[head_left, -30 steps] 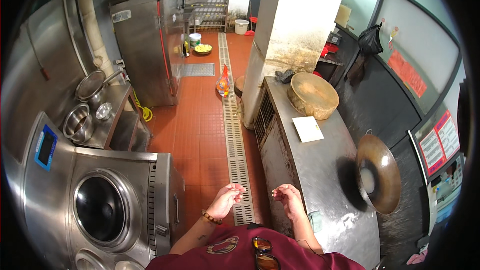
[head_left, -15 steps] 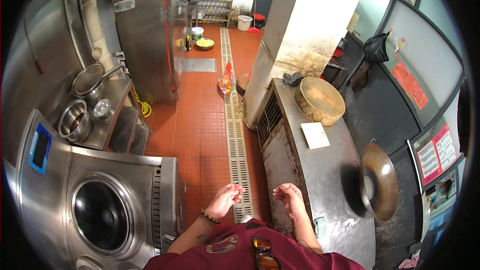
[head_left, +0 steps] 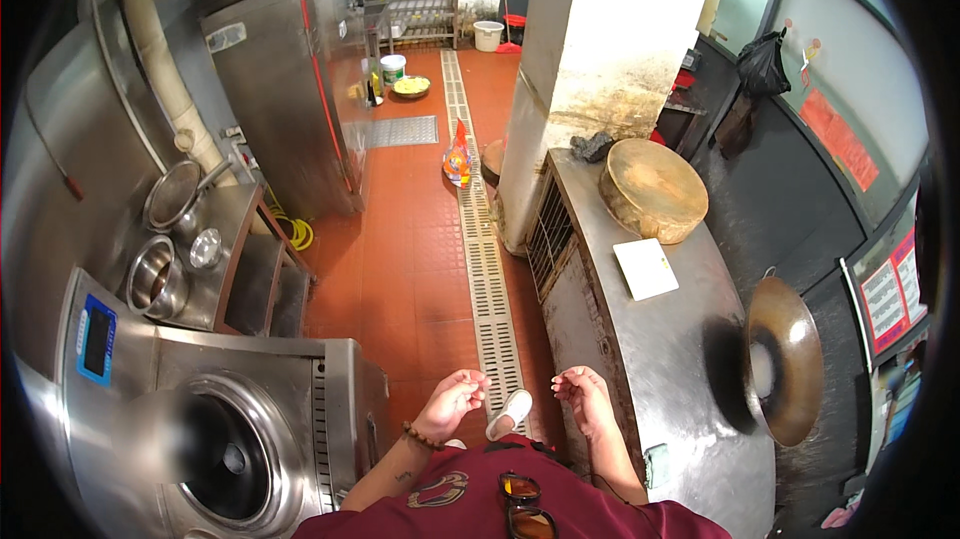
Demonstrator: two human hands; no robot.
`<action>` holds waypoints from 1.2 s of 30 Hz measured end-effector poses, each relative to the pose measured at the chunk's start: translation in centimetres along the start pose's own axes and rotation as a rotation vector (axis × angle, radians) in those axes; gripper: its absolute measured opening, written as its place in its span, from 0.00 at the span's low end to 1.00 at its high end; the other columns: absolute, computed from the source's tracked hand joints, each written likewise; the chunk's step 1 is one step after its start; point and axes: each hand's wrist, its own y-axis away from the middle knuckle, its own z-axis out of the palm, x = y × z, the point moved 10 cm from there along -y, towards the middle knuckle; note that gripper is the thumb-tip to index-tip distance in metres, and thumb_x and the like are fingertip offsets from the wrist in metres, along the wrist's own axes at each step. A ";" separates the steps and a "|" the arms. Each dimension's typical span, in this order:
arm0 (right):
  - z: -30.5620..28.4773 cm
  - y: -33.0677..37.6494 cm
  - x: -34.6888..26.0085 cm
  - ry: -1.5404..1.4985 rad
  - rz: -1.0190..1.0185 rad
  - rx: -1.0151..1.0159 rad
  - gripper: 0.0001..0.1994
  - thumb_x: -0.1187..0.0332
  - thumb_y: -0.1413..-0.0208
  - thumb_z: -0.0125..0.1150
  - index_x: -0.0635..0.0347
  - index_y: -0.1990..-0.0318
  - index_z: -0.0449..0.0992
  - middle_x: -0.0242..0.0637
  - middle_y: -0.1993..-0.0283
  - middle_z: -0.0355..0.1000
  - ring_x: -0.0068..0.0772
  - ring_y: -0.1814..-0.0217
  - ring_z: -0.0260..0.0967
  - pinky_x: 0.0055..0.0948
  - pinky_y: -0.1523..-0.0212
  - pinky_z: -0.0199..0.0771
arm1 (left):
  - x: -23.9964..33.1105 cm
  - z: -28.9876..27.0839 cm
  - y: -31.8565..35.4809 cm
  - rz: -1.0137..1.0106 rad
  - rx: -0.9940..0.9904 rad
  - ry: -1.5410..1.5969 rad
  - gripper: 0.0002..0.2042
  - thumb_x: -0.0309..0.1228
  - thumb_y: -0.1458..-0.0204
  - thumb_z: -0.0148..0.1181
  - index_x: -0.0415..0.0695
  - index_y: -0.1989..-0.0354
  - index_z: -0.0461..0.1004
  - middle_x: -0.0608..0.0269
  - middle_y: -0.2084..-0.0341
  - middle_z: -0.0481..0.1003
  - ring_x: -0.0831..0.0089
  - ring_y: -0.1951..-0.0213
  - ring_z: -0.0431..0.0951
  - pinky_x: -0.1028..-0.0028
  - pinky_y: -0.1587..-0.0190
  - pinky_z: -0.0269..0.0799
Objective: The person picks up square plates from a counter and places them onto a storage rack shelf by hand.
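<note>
Both hands hang free in front of me in the head view: my left hand (head_left: 455,401), with a bead bracelet at the wrist, has its fingers loosely curled around nothing, and my right hand (head_left: 585,399) is likewise half-curled and holds nothing. Nearest my right hand is the near left edge of the long stainless-steel worktop (head_left: 660,359); my left hand hovers over the red tiled floor (head_left: 410,239) and the pale metal drain grate (head_left: 490,289) running down its middle. One white shoe (head_left: 508,412) shows between the hands, right on that grate.

As I judge it, footing is the main risk: the slotted grate could catch or slip a sole. On the worktop's far right edge, the dark round wok (head_left: 785,359) overhangs, so I reckon a careless elbow could tip it. Further back, a white rectangular board (head_left: 646,268) and a round wooden chopping block (head_left: 652,189) lie well apart from my hands.
</note>
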 end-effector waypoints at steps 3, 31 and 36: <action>0.8 -2.5 -0.8 -0.027 0.018 -0.042 0.04 0.72 0.40 0.53 0.62 0.64 0.73 0.41 0.65 0.77 0.32 0.64 0.75 0.29 0.59 0.75 | 0.7 -0.2 -1.9 -0.008 0.030 -0.025 0.07 0.25 0.39 0.49 0.43 0.56 0.73 0.61 0.56 0.76 0.76 0.61 0.74 0.74 0.57 0.71; -24.7 -8.0 -9.5 -0.345 -0.159 0.545 0.03 0.73 0.41 0.53 0.61 0.64 0.72 0.39 0.66 0.77 0.27 0.67 0.74 0.25 0.62 0.73 | -8.5 17.6 -30.1 -0.481 -0.201 -0.426 0.08 0.24 0.42 0.51 0.41 0.55 0.72 0.58 0.57 0.76 0.75 0.63 0.74 0.73 0.56 0.71; -26.5 -7.3 -8.0 -0.373 -0.164 0.633 0.03 0.72 0.41 0.54 0.61 0.64 0.73 0.38 0.66 0.78 0.26 0.66 0.74 0.25 0.63 0.72 | -11.3 19.0 -33.6 -0.567 -0.298 -0.551 0.08 0.25 0.42 0.52 0.41 0.55 0.71 0.60 0.57 0.76 0.77 0.63 0.74 0.75 0.56 0.71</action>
